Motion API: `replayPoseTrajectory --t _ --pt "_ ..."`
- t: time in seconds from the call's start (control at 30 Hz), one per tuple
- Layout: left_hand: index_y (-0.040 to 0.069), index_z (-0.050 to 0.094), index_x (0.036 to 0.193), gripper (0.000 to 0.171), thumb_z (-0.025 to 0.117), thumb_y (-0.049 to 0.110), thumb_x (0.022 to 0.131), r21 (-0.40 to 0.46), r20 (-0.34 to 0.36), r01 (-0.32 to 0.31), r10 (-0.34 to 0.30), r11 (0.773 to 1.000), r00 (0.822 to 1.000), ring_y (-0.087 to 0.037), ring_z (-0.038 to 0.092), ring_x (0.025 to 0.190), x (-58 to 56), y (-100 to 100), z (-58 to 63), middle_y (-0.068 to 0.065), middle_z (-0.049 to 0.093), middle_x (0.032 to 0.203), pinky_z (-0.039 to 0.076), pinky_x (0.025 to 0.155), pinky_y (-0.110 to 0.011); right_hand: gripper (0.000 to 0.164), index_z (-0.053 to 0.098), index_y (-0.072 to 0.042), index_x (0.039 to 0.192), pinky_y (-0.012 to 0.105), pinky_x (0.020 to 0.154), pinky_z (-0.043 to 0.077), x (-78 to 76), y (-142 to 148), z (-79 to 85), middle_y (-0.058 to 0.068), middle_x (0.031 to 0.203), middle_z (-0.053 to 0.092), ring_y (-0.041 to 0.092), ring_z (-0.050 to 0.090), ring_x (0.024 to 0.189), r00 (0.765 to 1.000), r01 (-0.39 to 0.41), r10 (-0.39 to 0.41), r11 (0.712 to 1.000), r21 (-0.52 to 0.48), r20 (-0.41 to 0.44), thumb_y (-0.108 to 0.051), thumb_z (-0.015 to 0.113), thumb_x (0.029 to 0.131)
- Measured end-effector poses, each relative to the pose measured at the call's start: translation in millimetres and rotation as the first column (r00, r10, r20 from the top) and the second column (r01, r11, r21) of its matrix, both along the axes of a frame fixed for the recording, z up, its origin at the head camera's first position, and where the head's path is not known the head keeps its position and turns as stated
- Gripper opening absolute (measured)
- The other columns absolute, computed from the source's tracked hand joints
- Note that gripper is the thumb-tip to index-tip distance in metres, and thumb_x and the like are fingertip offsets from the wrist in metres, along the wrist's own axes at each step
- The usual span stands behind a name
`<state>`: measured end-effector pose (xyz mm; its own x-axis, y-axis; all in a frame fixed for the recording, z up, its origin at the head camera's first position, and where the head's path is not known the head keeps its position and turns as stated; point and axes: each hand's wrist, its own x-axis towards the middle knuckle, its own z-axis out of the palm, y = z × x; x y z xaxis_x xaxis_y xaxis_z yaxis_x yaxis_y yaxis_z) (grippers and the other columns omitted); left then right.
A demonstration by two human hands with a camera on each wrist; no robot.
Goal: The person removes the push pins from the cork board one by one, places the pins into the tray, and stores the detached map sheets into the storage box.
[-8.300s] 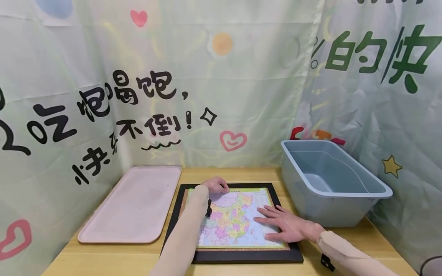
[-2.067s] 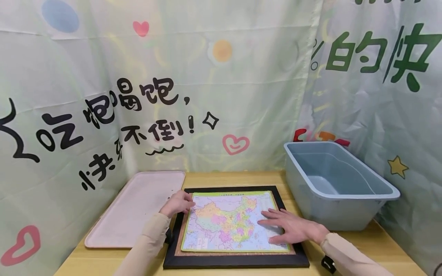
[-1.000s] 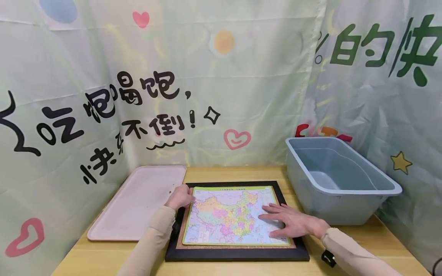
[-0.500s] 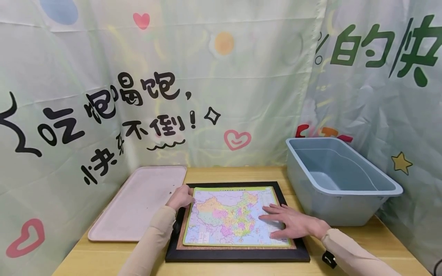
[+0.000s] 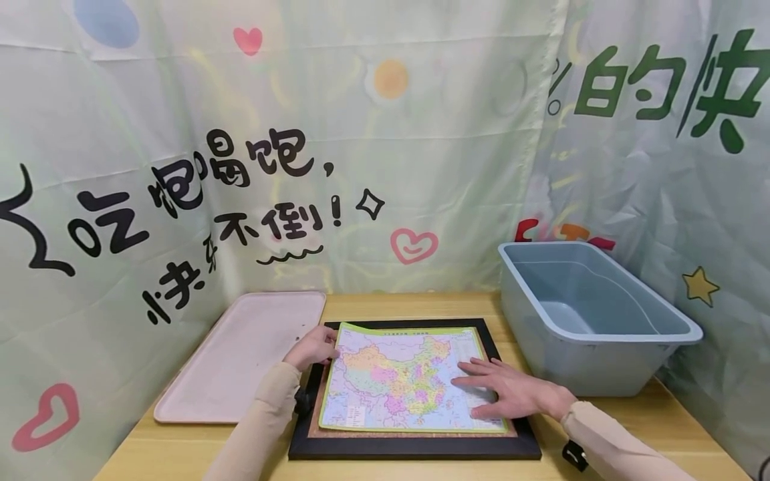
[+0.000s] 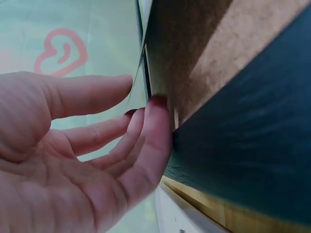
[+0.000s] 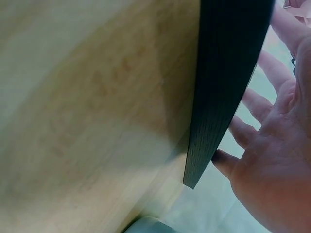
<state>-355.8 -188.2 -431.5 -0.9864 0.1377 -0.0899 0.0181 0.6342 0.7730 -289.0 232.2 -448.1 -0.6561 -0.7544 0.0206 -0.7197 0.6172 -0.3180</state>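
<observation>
A thin map sheet (image 5: 391, 384) with a green border lies over a cork-like brown board (image 6: 204, 53) inside a black frame (image 5: 421, 449). My left hand (image 5: 313, 347) is at the map's left edge, near its upper corner, which stands raised. In the left wrist view the sheet's edge runs between the thumb (image 6: 104, 94) and the index finger, pinched there. My right hand (image 5: 511, 387) rests with spread, straight fingers on the right side of the map. The right wrist view shows that hand past the frame's black side.
A pale pink tray (image 5: 240, 361) lies on the wooden table (image 5: 186, 451) to the left of the frame. At the right stands a deep blue-grey bin (image 5: 559, 354), close to the frame. A printed curtain (image 5: 385, 167) hangs behind and at both sides.
Earlier my left hand was at the map's top edge; it has moved down to the left edge. The upper-left corner of the map has since risen. My right hand has stayed in place.
</observation>
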Motion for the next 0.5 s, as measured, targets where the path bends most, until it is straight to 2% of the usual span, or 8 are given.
replayPoseTrajectory --t 0.1,0.27,0.5 --pt "-0.009 0.052 0.129 0.046 0.066 -0.005 0.086 0.051 0.025 0.022 -0.023 0.998 0.999 -0.022 0.061 0.081 2.3 -2.1 -0.3 -0.017 0.059 0.099 0.055 0.065 -0.035 0.055 0.050 -0.028 0.144 0.073 0.104 0.025 -0.5 -0.1 -0.6 0.016 0.153 0.040 0.049 0.031 0.140 1.000 -0.002 0.002 1.000 -0.003 -0.006 -0.052 0.057 0.095" --pt "0.000 0.042 0.141 0.059 0.067 -0.002 0.087 0.127 0.084 0.053 -0.064 0.990 0.994 -0.026 0.063 0.083 5.3 -6.6 0.4 -0.020 0.058 0.108 0.057 0.067 -0.040 0.055 0.050 -0.028 0.144 0.073 0.105 0.025 -0.7 0.0 -0.6 0.016 0.153 0.040 0.049 0.031 0.140 1.000 -0.004 0.004 1.000 -0.007 -0.006 -0.051 0.057 0.095" --pt "0.008 0.031 0.148 0.066 0.062 -0.002 0.091 0.233 0.144 0.079 -0.114 0.969 0.983 -0.024 0.065 0.073 3.5 -11.4 0.6 -0.017 0.065 0.091 0.056 0.060 -0.036 0.055 0.050 -0.028 0.144 0.072 0.105 0.024 0.2 -0.1 -1.2 0.015 0.154 0.040 0.048 0.031 0.141 1.000 0.005 -0.005 1.000 -0.006 0.001 -0.051 0.058 0.095"
